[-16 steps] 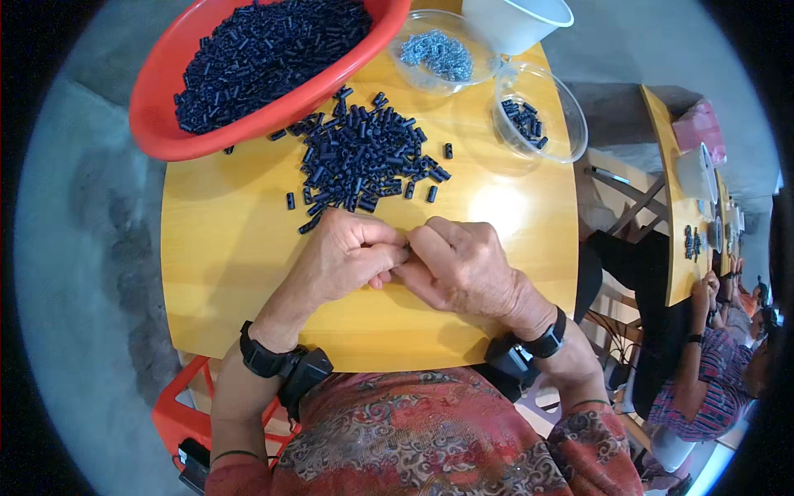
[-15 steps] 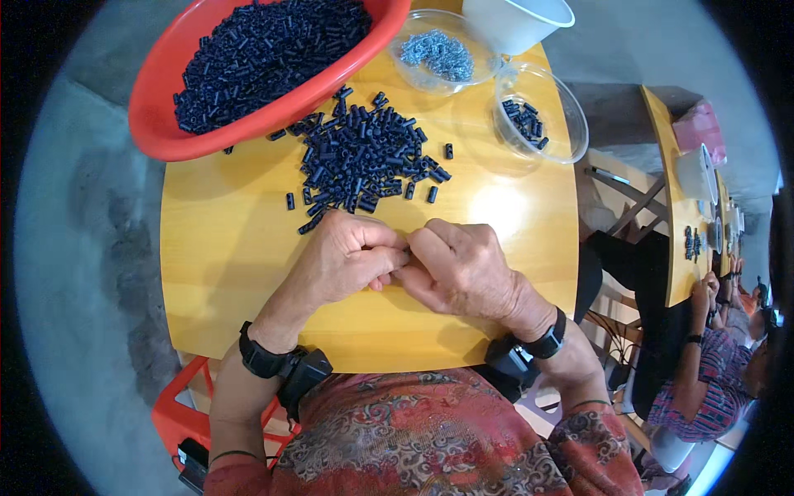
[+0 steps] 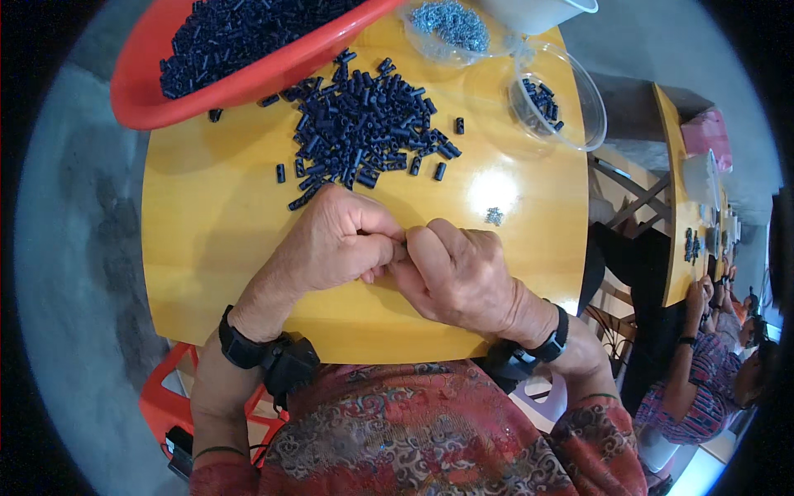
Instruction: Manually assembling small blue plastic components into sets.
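Observation:
My left hand (image 3: 343, 240) and my right hand (image 3: 459, 269) meet above the near half of the yellow table (image 3: 207, 281). Both are closed, thumbs and forefingers pinched tightly together. A dark speck shows between the fingertips, but the fingers hide most of whatever is there. Just beyond my left hand spreads a heap of short black plastic tubes (image 3: 364, 124), some with holes in their sides. A tiny cluster of silvery metal bits (image 3: 494, 216) lies on the tabletop beside my right hand's knuckles.
A red basin (image 3: 248, 103) full of black tubes stands far left. At the back are a clear bowl of small metal parts (image 3: 449, 25), a white tub (image 3: 538, 12) and a clear bowl (image 3: 595, 116) with some tubes. To the right, another person (image 3: 703, 380) sits at another table.
The view has shifted a little, so the table's far things sit higher. The metal cluster beside my right hand now shows. My hands stay pinched together, with the fingers slightly altered.

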